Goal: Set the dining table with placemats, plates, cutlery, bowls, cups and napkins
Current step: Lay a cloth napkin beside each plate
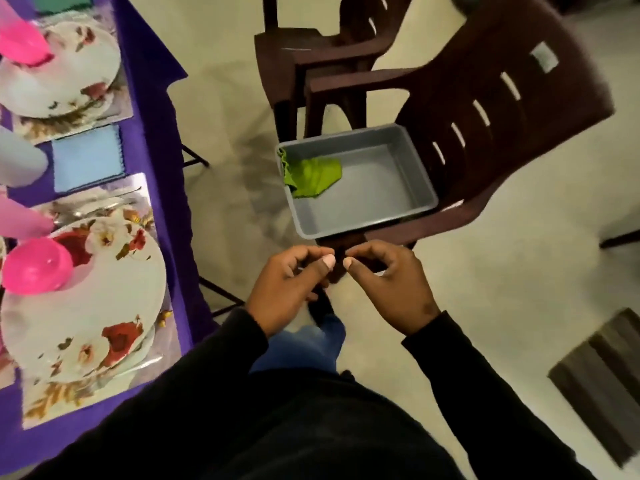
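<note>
Hands empty – green napkin (313,174) in bin (394,216)

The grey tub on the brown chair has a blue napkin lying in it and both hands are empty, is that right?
Not quite. The napkin in the grey tub is green, not blue, as the head view shows. The tub does sit on the brown chair, and the left hand and right hand hold nothing.

No words, numbers or brand marks can be read anywhere in this view. A pale rectangular patch on the backrest of the brown chair (512,109) may be a sticker or label, but blur leaves whatever it carries illegible.
</note>
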Demonstrator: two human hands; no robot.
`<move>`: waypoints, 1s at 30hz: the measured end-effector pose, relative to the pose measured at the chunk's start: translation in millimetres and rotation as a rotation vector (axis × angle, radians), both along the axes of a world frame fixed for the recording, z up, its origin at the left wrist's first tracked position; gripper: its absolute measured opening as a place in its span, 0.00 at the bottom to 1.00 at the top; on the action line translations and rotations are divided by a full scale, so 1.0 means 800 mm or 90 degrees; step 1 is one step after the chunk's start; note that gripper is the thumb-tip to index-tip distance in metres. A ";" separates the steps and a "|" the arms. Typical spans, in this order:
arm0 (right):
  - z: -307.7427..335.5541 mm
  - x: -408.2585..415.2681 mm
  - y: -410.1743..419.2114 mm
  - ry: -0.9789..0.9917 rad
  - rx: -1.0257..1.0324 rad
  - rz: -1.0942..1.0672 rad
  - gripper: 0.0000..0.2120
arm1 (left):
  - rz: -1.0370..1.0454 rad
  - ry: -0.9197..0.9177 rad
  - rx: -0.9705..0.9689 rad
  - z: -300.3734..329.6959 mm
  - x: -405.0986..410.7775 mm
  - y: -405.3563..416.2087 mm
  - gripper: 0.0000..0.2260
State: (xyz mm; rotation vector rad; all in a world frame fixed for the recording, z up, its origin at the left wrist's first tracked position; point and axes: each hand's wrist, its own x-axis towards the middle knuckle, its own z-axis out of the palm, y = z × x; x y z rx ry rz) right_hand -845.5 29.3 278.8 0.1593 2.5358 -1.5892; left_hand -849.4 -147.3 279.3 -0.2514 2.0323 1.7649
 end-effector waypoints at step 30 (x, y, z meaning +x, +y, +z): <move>-0.425 -0.540 -0.169 -0.332 0.205 0.192 0.21 | 0.546 -0.206 -0.258 -0.393 -0.443 -0.049 0.07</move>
